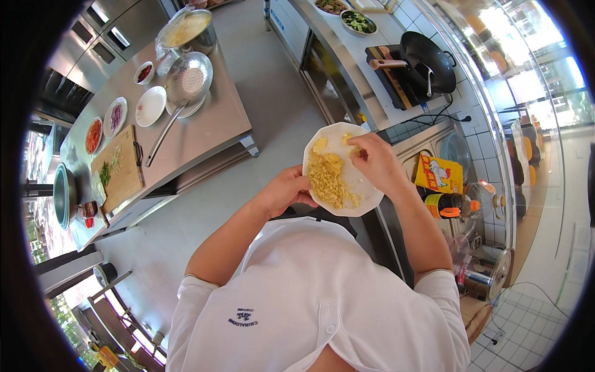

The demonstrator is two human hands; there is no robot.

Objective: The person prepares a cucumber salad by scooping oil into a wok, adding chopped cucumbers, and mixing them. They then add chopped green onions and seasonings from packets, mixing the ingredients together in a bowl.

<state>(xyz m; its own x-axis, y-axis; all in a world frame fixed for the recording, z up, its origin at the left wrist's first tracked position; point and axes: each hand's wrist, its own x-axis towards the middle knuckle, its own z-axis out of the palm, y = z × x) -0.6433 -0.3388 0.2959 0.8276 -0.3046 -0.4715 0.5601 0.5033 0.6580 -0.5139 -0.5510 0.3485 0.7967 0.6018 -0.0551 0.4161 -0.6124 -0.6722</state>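
My left hand (289, 189) grips the left rim of a white, many-sided plate (365, 194), held up in front of my body. Finely chopped yellow bits, apparently minced garlic or ginger (329, 183), lie heaped on its left half. Several yellow slices, which look like ginger (333, 159), rest at the top of that heap. Over the plate's upper right, the fingers of my right hand (380, 160) are pinched around more of these slices (347, 138). The fingers partly hide what they hold.
At left, a steel table (223, 111) bears a long-handled strainer (190, 76), a cutting board (121, 167), a pot (200, 37) and small dishes. On the right counter stand a black wok (430, 60) on a burner, a yellow packet (438, 173) and bottles (448, 206).
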